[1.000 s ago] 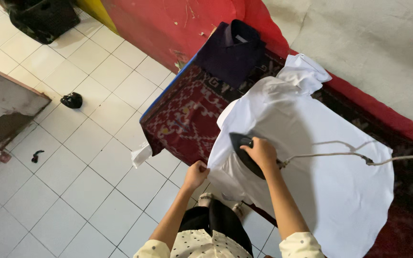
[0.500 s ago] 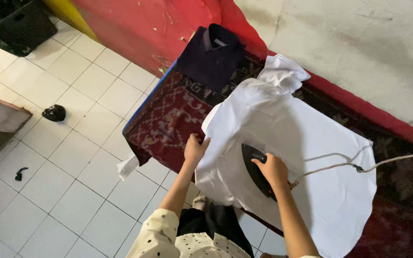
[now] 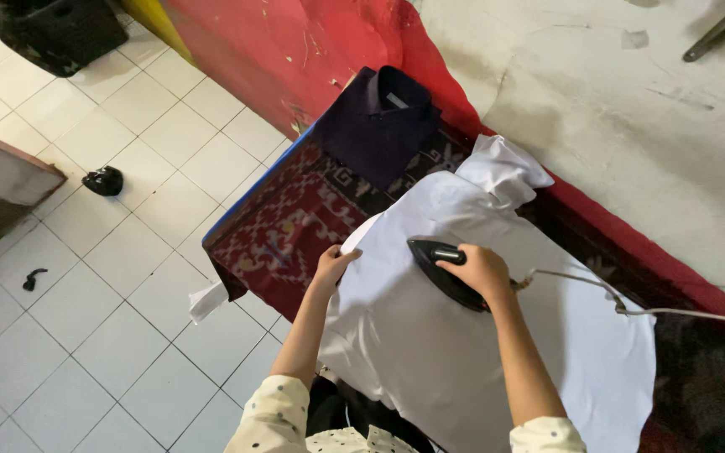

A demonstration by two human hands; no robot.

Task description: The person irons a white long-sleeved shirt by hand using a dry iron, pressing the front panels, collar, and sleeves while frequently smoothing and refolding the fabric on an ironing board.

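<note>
A smooth white cotton garment (image 3: 463, 335) lies spread flat over a red patterned woven cloth (image 3: 287, 235) covering the ironing surface. The right hand (image 3: 482, 270) has its fingers wrapped tight around the handle of a black pointed iron (image 3: 442, 267), whose tip aims toward ten o'clock. The left hand (image 3: 330, 266) pinches the garment's edge at nine o'clock of the iron. A folded dark navy shirt (image 3: 378, 126) rests at twelve o'clock.

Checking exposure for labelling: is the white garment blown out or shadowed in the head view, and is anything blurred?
Head view: white garment evenly lit, folds visible, soft shadow beside right hand and iron; left hand sharp; far right corner dark.
</note>
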